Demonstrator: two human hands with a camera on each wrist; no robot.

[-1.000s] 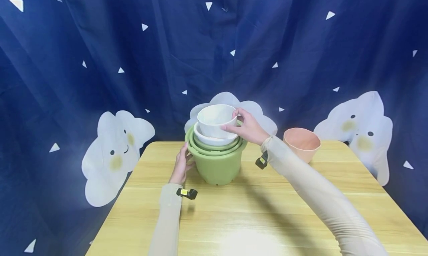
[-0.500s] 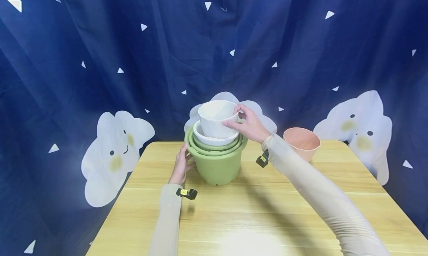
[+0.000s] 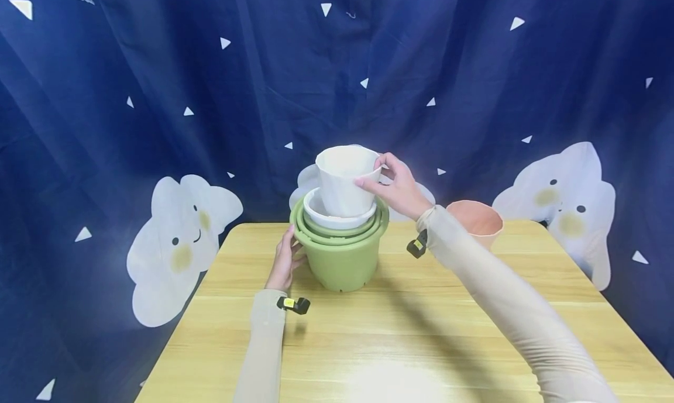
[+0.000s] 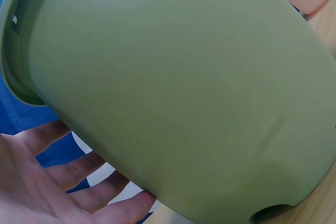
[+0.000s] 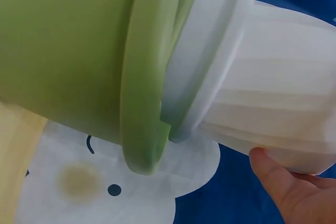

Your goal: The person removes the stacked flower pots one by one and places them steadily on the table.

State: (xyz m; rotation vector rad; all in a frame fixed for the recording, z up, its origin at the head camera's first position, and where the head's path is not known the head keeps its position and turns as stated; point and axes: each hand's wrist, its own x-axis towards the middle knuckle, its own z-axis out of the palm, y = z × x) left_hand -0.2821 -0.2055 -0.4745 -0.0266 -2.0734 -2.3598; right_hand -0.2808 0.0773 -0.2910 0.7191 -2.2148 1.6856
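Observation:
My right hand (image 3: 397, 186) pinches the rim of a white faceted flowerpot (image 3: 344, 183), thumb outside and fingers over the edge. This pot is raised, its lower part still within a wider white pot (image 3: 339, 221). The wider pot sits nested in green flowerpots (image 3: 342, 265) standing on the table. Against the left side of the outer green pot rests my left hand (image 3: 284, 259). In the left wrist view its fingers (image 4: 113, 184) are extended and spread, touching the pot wall. The right wrist view shows my thumb (image 5: 270, 174) on the white faceted pot (image 5: 283, 87).
A pink pot (image 3: 476, 221) stands at the back right of the wooden table (image 3: 326, 344), partly behind my right sleeve. A dark blue curtain (image 3: 295, 69) with white clouds and triangles hangs behind the table.
My right hand has lifted the white faceted flowerpot upward and slightly right, so more of its wall shows above the wider white pot. My left hand has stayed against the green pot.

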